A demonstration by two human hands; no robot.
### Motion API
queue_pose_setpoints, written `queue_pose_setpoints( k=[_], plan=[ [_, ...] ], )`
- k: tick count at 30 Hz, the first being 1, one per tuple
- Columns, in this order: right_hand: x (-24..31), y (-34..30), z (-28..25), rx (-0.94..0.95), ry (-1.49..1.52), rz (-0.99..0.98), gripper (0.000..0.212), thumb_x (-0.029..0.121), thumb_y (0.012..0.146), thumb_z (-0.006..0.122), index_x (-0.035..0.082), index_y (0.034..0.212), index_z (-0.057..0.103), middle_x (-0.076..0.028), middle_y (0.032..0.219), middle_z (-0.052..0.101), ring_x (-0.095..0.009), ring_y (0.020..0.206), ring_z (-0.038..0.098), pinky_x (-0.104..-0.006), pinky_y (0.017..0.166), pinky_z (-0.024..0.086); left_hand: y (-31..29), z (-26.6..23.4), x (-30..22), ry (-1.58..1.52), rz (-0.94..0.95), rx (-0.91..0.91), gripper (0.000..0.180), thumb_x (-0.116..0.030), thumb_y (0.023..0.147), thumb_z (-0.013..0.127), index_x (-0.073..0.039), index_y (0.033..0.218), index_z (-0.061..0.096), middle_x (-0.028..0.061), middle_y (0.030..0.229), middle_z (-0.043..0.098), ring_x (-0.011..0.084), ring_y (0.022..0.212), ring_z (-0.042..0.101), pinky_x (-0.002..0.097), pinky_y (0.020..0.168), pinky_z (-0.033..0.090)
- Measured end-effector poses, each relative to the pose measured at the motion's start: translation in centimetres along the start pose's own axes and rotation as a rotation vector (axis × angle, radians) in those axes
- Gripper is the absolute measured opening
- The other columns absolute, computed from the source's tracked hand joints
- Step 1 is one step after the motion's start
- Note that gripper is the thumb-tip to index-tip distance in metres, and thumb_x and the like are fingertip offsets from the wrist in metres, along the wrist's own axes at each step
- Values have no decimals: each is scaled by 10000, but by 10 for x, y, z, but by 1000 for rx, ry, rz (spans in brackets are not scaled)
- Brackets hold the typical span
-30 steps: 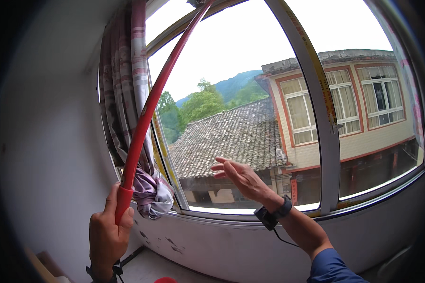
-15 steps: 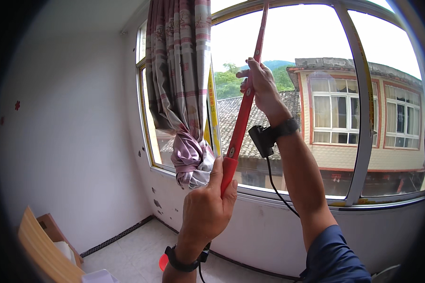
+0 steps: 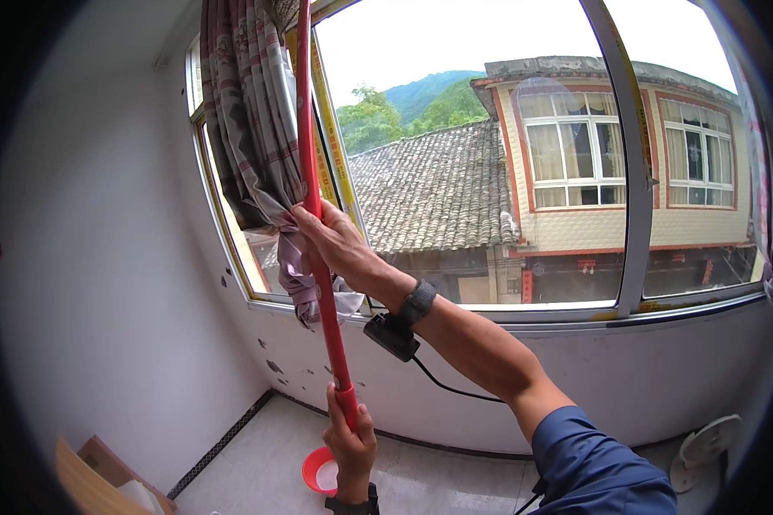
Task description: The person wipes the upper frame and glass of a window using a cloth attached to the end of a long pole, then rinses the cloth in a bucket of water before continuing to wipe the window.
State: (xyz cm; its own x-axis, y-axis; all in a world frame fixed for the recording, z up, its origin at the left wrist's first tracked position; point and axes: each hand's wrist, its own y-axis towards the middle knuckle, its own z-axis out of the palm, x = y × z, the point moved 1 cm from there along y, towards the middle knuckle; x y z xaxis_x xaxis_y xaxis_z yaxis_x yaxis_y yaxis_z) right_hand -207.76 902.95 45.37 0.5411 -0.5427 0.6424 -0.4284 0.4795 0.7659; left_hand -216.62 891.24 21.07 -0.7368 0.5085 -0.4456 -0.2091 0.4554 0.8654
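Note:
A long red pole (image 3: 329,322) stands nearly upright before me, its top passing out of view at the upper edge. My left hand (image 3: 350,446) is closed around the grip at its lower end, thumb lying along it. Higher up, my right hand (image 3: 345,249) wraps the pole at the height of the knotted curtain end. The patterned grey and mauve curtain (image 3: 247,112) hangs just left of the pole. Its bunched lower part (image 3: 297,279) is partly behind the pole and right hand. Whatever sits on the pole's far end cannot be seen.
A wide sliding window (image 3: 629,215) with a metal frame fills the wall ahead. On the floor stands a red basin (image 3: 308,472) beside my left hand. Wooden boards (image 3: 103,481) lean at the lower left; a pale fan-like object (image 3: 704,442) is at the lower right.
The pole has swung left and more upright, now in front of the curtain's edge. Both hands sit lower in view, and the right hand's loose fingers have closed on the pole. The view has shifted.

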Motion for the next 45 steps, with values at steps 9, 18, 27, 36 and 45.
queue_pose_setpoints(
  k=[9, 18, 27, 36, 45],
  plan=[
    [-47, -82, 47, -94, 258, 206, 537, 549, 955, 375, 69, 1186, 438, -24, 921, 549, -107, 762, 595, -265, 678, 492, -248, -73, 106, 10, -405, 435, 429, -247, 845, 625, -30, 1200, 520, 215, 818, 637, 387, 772, 628, 440, 666, 497],
    [-129, -243, 122, -224, 642, 803, 444, 534, 959, 391, 96, 946, 461, -6, 736, 425, -142, 647, 435, -314, 675, 432, -504, -271, 67, 370, -1176, 933, 353, -384, 717, 708, -100, 920, 655, 132, 807, 678, 309, 780, 650, 412, 697, 508],
    [-161, -321, 214, 44, 946, 1106, 481, 560, 947, 387, 92, 849, 444, 3, 653, 368, -133, 588, 391, -306, 642, 423, -595, -346, -97, 375, -1799, 832, 400, -449, 690, 741, -67, 802, 709, 126, 751, 688, 269, 719, 663, 396, 670, 503],
    [-192, -318, 307, 160, 899, 1402, 479, 534, 943, 446, 144, 679, 354, 24, 571, 308, -120, 501, 335, -293, 565, 386, -676, -345, -166, 553, -1785, 666, 399, -480, 788, 590, -98, 821, 702, 156, 788, 680, 334, 762, 654, 450, 663, 483],
    [-265, -340, 309, 607, 1245, 1185, 474, 453, 971, 408, 158, 616, 300, 40, 523, 261, -104, 444, 287, -292, 510, 368, -725, -282, -71, 537, -1742, 252, 378, -451, 770, 674, -74, 744, 678, 93, 690, 669, 246, 668, 644, 409, 617, 483]
  ],
)
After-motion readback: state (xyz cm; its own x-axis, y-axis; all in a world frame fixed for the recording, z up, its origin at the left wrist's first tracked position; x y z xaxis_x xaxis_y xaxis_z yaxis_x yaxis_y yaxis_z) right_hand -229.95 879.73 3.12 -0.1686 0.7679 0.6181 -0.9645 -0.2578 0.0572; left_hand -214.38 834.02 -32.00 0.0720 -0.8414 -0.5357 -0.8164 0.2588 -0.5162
